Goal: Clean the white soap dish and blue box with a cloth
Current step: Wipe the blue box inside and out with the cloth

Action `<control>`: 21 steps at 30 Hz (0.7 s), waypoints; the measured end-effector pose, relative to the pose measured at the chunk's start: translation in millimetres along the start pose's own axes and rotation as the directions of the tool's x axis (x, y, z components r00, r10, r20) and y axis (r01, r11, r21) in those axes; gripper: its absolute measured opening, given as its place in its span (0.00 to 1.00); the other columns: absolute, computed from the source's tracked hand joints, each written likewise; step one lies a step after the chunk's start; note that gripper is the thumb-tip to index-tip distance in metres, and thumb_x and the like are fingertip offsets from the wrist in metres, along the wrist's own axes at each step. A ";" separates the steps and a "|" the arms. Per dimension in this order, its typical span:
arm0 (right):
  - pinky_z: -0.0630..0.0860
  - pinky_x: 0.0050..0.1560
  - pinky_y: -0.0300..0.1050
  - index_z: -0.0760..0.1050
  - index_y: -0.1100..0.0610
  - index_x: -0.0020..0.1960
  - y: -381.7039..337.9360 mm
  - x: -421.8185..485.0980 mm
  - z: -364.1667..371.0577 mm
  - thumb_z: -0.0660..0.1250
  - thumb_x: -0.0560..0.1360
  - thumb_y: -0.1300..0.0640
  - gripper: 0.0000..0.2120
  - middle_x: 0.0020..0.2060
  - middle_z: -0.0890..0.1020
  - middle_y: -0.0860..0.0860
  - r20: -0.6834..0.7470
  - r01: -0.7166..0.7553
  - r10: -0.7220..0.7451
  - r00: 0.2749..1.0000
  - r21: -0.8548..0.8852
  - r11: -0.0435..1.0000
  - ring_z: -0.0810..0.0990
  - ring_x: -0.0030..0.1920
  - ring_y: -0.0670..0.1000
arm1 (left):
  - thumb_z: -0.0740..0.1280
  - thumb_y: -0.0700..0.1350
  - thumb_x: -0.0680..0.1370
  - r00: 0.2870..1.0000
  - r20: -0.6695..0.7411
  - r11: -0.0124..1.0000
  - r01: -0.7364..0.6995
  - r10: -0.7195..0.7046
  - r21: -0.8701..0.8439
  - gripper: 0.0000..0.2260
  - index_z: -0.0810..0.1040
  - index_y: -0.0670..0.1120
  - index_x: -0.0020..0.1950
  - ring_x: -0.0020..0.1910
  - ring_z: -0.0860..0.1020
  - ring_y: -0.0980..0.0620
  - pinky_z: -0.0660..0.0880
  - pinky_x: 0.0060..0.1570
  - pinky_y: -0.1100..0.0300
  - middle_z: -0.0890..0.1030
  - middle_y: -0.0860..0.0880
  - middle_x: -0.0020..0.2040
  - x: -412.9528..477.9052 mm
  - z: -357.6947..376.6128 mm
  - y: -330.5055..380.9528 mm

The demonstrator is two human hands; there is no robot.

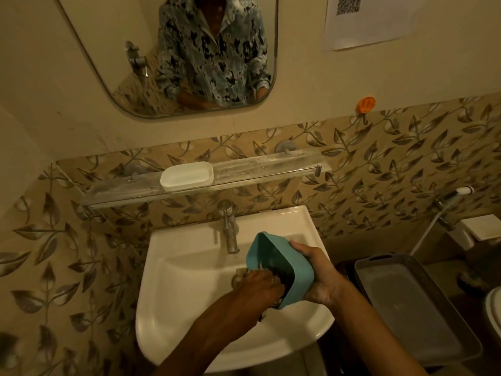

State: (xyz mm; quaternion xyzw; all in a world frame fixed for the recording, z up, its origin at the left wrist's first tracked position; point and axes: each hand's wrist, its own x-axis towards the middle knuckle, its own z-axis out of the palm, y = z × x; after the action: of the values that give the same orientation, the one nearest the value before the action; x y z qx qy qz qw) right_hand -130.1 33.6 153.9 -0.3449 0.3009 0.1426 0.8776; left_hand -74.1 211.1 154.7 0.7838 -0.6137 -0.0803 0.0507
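Right hand (317,275) grips blue box (271,253); left hand (257,284) inside, seemingly clutching cloth (240,276).

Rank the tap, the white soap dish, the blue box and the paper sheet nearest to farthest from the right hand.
1. blue box: gripped by the right hand.
2. tap: behind, to the left.
3. white soap dish: on the shelf above the tap.
4. paper sheet: high on the wall, right.
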 end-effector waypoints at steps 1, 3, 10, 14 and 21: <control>0.74 0.50 0.54 0.79 0.59 0.58 -0.4 1.5 1.3 0.66 0.70 0.43 0.24 0.45 0.82 0.61 -0.039 0.007 -0.007 0.999 0.002 1.000 0.79 0.46 0.59 | 0.53 0.39 0.74 1.000 0.010 1.000 0.004 -0.004 0.016 0.17 0.67 0.40 0.62 0.62 0.68 0.40 0.65 0.64 0.47 0.73 0.38 0.62 0.8 -0.2 -0.9; 0.75 0.45 0.52 0.80 0.60 0.55 0.5 3.1 3.7 0.66 0.69 0.44 0.23 0.42 0.83 0.60 -0.075 0.049 -0.048 0.996 0.013 0.999 0.79 0.43 0.58 | 0.60 0.35 0.74 0.998 0.060 1.000 0.015 -0.016 0.021 0.17 0.69 0.38 0.63 0.62 0.70 0.38 0.66 0.64 0.47 0.73 0.37 0.62 1.4 -5.3 -0.6; 0.77 0.40 0.48 0.79 0.60 0.55 15.0 17.0 8.8 0.65 0.69 0.45 0.23 0.43 0.84 0.60 -0.081 0.237 -0.232 0.969 0.052 0.970 0.81 0.42 0.57 | 0.61 0.34 0.74 0.949 0.258 0.823 0.292 -0.183 -0.487 0.26 0.65 0.52 0.69 0.64 0.70 0.48 0.70 0.64 0.50 0.69 0.48 0.68 5.0 -24.2 6.2; 0.78 0.42 0.48 0.77 0.61 0.59 16.6 20.1 15.9 0.65 0.69 0.44 0.26 0.46 0.83 0.60 -0.084 0.344 -0.341 0.936 0.024 0.939 0.81 0.45 0.57 | 0.59 0.42 0.75 0.914 0.074 0.514 0.289 -0.398 -0.808 0.18 0.74 0.60 0.60 0.57 0.77 0.58 0.76 0.57 0.54 0.78 0.56 0.58 7.4 -28.9 15.5; 0.77 0.44 0.49 0.78 0.59 0.56 3.2 20.1 17.5 0.63 0.71 0.46 0.21 0.41 0.85 0.57 -0.021 0.401 -0.401 0.916 -0.017 0.916 0.82 0.42 0.55 | 0.57 0.37 0.77 0.956 -0.047 0.726 0.186 -0.289 -0.662 0.19 0.73 0.56 0.63 0.58 0.77 0.47 0.76 0.59 0.53 0.79 0.49 0.58 2.7 -23.4 11.3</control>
State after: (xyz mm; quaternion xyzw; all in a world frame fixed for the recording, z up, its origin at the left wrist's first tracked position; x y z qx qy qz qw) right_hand -108.4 48.8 149.8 -0.4062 0.2333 -0.0426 0.8825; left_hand -79.8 205.3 179.5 0.7928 -0.4360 -0.2363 0.3542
